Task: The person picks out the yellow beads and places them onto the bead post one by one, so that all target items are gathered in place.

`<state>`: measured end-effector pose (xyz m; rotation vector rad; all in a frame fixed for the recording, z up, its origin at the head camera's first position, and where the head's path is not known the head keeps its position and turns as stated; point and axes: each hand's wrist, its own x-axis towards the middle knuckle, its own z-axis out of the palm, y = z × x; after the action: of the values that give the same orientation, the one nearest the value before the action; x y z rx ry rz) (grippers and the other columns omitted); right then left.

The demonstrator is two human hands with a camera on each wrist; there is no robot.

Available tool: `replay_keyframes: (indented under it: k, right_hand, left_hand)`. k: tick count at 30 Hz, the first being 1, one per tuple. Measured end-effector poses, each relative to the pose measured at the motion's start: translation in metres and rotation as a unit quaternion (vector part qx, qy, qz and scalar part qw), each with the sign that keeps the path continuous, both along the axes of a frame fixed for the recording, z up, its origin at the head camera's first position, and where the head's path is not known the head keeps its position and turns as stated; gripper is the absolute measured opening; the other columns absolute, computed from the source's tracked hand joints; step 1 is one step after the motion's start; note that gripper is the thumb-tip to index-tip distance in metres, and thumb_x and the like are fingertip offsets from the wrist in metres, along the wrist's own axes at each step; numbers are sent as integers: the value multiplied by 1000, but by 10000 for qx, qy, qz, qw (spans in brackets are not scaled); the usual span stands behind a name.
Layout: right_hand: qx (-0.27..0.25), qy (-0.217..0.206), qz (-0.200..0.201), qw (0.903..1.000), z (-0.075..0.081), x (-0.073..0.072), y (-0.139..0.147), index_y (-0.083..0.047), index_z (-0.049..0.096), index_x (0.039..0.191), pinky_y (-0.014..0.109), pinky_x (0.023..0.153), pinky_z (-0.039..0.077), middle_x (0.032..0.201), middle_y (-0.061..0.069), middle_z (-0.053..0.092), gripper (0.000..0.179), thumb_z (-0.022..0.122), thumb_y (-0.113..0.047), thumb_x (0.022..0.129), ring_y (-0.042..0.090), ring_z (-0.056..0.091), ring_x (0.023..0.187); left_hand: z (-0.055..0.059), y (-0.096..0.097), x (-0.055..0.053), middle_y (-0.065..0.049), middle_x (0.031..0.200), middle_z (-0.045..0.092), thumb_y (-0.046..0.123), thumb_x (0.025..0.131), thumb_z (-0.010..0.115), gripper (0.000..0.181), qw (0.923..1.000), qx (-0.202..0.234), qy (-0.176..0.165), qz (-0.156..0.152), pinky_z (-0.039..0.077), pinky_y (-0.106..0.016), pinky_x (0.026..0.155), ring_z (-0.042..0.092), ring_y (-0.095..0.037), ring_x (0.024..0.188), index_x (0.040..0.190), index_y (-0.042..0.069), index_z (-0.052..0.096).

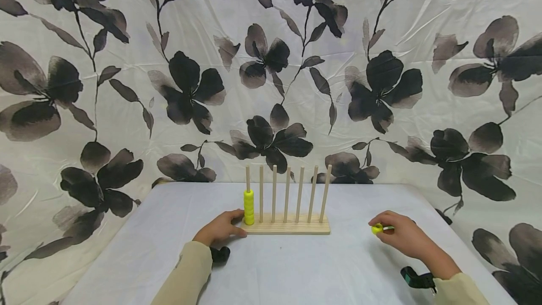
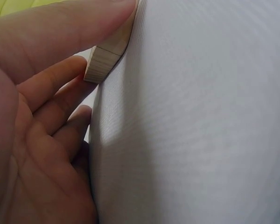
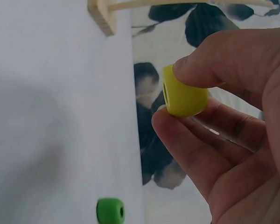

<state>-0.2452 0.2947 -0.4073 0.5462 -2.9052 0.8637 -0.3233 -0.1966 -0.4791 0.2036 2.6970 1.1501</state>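
A wooden peg stand (image 1: 288, 231) with a row of several upright pegs stands on the table. Several yellow beads (image 1: 249, 207) are stacked on its leftmost peg. My left hand (image 1: 221, 229) grips the left end of the base, thumb at the front edge and fingers behind it; the left wrist view shows the thumb along the wooden base (image 2: 104, 58). To the right of the stand, my right hand (image 1: 400, 236) pinches one yellow bead (image 3: 186, 95) between thumb and fingertips, raised above the table. The bead's hole shows at its side.
A green bead (image 3: 110, 211) lies on the white table (image 1: 305, 272), close by the right hand. Behind the table hangs a cloth (image 1: 322, 121) printed with dark flowers. Each wrist carries a black camera, such as the right wrist camera (image 1: 417, 278).
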Motion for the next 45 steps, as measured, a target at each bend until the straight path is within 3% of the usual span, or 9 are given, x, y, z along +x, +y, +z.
replay_keyframes:
  k: [8, 16, 26, 38, 45]
  right_hand:
    - [-320, -217, 268, 9989, 8, -8, -21, -15, 68, 106, 31, 84, 58, 112, 2, 63, 19, 68, -14, 87, 20, 62, 103]
    - [-272, 183, 834, 9960, 17, -17, -44, -17, 68, 107, 31, 85, 58, 110, 0, 64, 20, 71, -21, 88, 19, 64, 100]
    - [-343, 324, 1225, 9913, 22, -21, -73, -20, 68, 106, 30, 85, 58, 109, -2, 63, 19, 70, -13, 88, 20, 64, 104]
    - [-635, 367, 1304, 9887, 24, -21, -102, -20, 69, 106, 32, 86, 58, 111, -1, 63, 20, 69, -12, 87, 22, 64, 107]
    - [-777, 632, 1471, 9840, 28, -18, -118, -14, 70, 109, 31, 85, 58, 110, 1, 67, 23, 66, -7, 88, 21, 65, 104]
  left_hand:
    - [1, 0, -1, -12, 150, 45, 26, 72, 85, 77, 10000, -20, 15, -23, 27, -58, 116, 35, -36, 142, 140, 13, 52]
    - [0, -1, -1, -11, 151, 44, 27, 72, 85, 79, 10000, -33, -41, 24, 26, -57, 117, 35, -35, 143, 142, 13, 50]
    - [1, -1, -1, -12, 151, 44, 27, 72, 85, 79, 10000, -20, -15, 7, 26, -58, 116, 35, -36, 142, 141, 13, 51]
    - [2, -2, -1, -13, 151, 43, 28, 71, 85, 81, 10000, -56, -49, 18, 25, -58, 116, 33, -37, 143, 142, 12, 50]
    - [1, -2, -2, -12, 150, 45, 28, 70, 86, 81, 9999, -65, -146, 62, 25, -59, 116, 34, -36, 142, 141, 13, 51]
